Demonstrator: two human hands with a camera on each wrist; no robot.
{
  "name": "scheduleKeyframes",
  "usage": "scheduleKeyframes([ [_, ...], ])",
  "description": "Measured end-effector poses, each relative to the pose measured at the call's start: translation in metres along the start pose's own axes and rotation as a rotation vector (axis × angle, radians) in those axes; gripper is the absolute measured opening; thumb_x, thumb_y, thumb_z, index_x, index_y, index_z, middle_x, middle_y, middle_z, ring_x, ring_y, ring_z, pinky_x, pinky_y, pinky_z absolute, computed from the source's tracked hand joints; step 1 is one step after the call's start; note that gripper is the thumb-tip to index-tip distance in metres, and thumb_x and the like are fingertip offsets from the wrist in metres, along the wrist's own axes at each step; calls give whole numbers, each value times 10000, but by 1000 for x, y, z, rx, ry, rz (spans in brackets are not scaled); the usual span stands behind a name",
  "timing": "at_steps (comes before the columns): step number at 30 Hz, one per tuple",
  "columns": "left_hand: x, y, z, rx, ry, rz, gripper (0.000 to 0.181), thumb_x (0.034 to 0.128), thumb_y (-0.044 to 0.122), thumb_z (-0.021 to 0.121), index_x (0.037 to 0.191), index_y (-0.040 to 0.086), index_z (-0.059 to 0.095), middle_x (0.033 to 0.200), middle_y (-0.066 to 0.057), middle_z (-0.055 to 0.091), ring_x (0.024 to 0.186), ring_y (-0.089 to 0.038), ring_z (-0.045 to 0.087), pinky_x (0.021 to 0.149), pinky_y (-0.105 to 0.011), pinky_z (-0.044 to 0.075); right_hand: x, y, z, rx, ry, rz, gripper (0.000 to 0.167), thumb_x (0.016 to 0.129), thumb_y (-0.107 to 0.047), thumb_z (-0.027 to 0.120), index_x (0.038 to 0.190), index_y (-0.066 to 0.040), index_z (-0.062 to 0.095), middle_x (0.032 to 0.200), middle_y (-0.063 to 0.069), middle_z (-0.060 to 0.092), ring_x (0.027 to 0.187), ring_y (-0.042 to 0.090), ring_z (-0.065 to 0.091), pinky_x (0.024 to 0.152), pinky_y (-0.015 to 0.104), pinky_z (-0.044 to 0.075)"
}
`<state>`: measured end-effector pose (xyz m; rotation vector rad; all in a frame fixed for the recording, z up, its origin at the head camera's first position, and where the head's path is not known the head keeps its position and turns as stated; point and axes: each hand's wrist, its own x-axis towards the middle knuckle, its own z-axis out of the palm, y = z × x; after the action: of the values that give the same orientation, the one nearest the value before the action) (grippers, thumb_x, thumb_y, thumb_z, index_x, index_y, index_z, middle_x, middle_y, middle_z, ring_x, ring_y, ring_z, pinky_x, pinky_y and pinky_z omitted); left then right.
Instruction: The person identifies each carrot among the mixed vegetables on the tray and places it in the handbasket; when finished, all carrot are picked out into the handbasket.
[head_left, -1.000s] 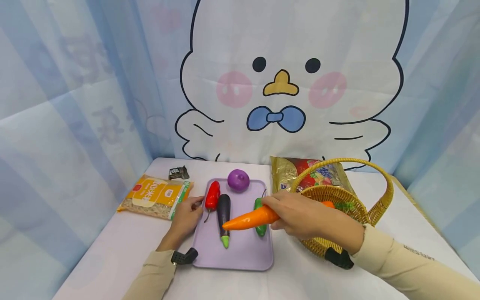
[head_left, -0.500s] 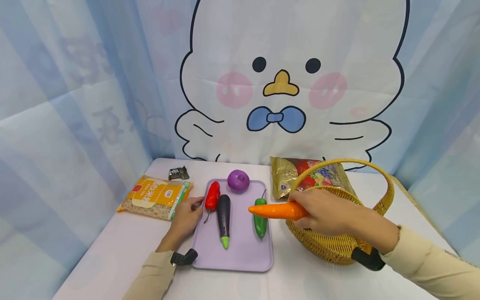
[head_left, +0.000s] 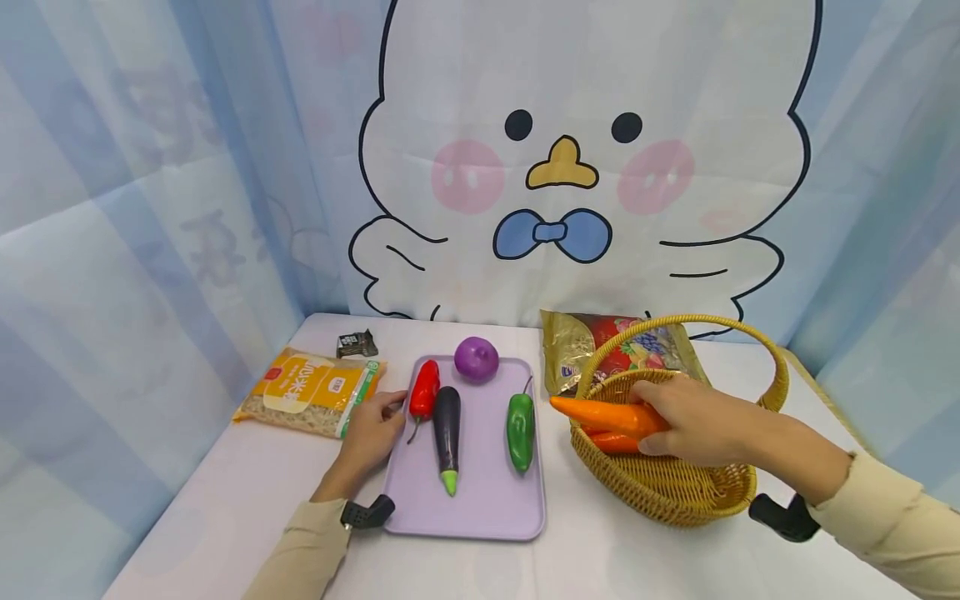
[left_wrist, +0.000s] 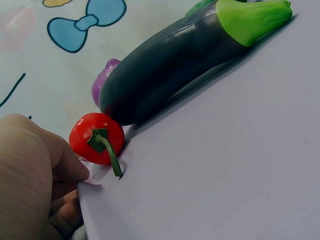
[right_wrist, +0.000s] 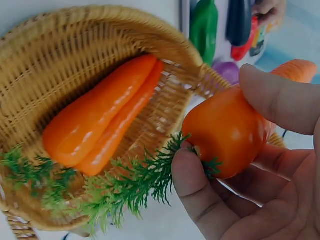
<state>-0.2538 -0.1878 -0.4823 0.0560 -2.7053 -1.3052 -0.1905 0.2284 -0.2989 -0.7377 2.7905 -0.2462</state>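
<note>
In the head view, my right hand grips an orange carrot by its thick end, above the wicker basket. The right wrist view shows the held carrot with its green leaves hanging beside my fingers. Inside the basket lie orange carrots, side by side. My left hand holds the left edge of the purple tray, thumb at the rim. On that tray rest a red pepper, an eggplant, a purple onion and a green pepper.
A yellow grain bag lies left of the tray, with a small dark packet behind it. Behind the basket is a gold and red bag. The basket's tall handle arches over it. A cartoon-printed curtain hangs at the back.
My right hand has carried the carrot rightward from over the tray to over the basket. Carrots inside the basket now show beneath it. The left hand stays at the tray edge.
</note>
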Motion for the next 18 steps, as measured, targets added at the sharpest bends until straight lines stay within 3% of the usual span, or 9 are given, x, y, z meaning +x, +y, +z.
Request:
scheduleKeyframes([
  [7,0,-1,0,6,5,9,450,918,84,592,1365,85,645,1215,-93,670,917,-231,550,805,-322,495,-3,16,8,57,-1,28,450,845,-298,785,1183,-51,620,858,-39,574,750,131,504,659,279,452],
  [18,0,-2,0,1,6,34,455,902,62,590,1353,71,650,1138,-90,675,882,-220,547,742,-306,474,-6,45,26,80,-24,70,485,842,-330,798,1163,-22,606,849,-13,561,742,148,482,610,261,401],
])
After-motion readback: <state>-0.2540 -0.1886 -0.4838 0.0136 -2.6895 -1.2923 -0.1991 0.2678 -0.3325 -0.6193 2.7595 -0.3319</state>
